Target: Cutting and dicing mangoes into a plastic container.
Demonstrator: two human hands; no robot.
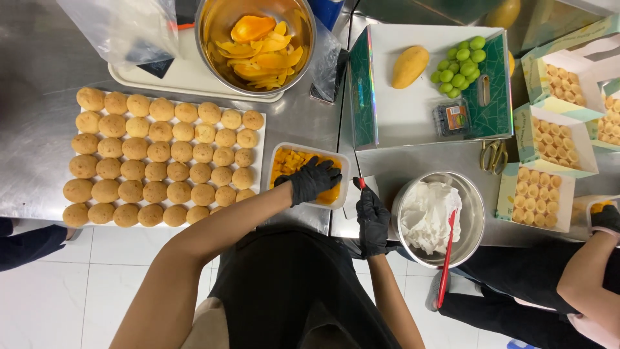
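Right hand (372, 216): black glove, closed around a red-tipped handle, likely a knife; blade unclear.
Left hand (312, 179): black glove, fingers spread flat over the mango tub, gripping nothing.
Mango tub (281, 157): white rectangular plastic, glossy orange chunks, at ten o'clock from the right hand; left hand nearer.
Cream bowl (475, 213): steel, round, three o'clock.
Puffs (158, 152): matte golden rows, nine o'clock.
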